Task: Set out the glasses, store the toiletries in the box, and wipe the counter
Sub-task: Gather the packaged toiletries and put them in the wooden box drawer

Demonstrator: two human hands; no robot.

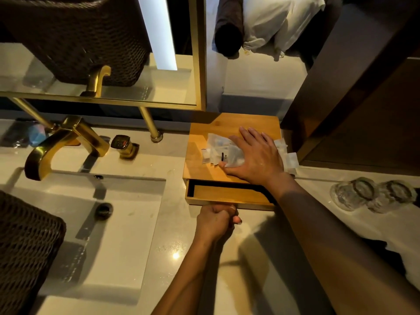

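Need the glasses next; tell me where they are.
Two glasses sit upside down, side by side, on the counter at the right, just beyond the wooden box.

Left hand (216,220): bare, no ring or glove
Right hand (256,155): bare, no ring, short nails
Forearms: both bare, no sleeve, watch or bracelet in view

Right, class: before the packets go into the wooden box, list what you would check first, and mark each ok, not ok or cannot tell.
1. Drawer pulled open: ok, partly out.
2. Left hand gripping drawer front: ok.
3. Right hand on toiletry packets: ok, resting on them atop the box.
4. Drawer wide enough open for packets: cannot tell.
5. Glasses set out: ok, two standing right of the box.
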